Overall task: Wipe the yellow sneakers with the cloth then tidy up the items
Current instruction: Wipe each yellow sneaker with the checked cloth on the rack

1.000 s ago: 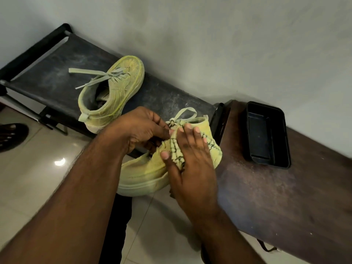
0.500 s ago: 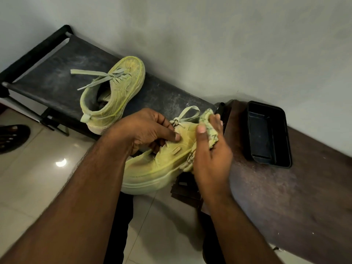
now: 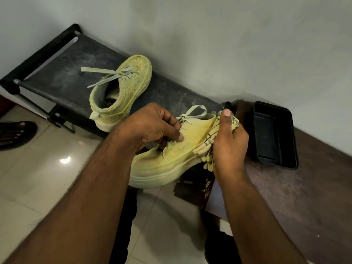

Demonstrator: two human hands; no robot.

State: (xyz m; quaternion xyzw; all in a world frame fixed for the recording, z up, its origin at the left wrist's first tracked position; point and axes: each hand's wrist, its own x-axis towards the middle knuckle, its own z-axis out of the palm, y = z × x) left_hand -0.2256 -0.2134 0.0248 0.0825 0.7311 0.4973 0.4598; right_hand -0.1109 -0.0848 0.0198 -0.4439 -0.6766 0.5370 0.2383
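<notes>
My left hand (image 3: 152, 126) grips a yellow sneaker (image 3: 163, 161) at its opening near the laces and holds it in the air, toe pointing away to the right. My right hand (image 3: 230, 141) holds a bunched yellow cloth (image 3: 208, 147) with dark markings against the toe end of that sneaker. A second yellow sneaker (image 3: 122, 92) lies on its side on the black stool (image 3: 62, 73) at the left, its laces trailing loose.
A black plastic tray (image 3: 274, 134) sits on the brown wooden bench (image 3: 304, 197) to the right, close to the grey wall. A foot in a dark sandal (image 3: 15, 134) stands on the tiled floor at the far left. A dark object lies under the held sneaker.
My right hand has slid the cloth from the sneaker's upper side to its toe end on the right. The left hand keeps its grip on the shoe.
</notes>
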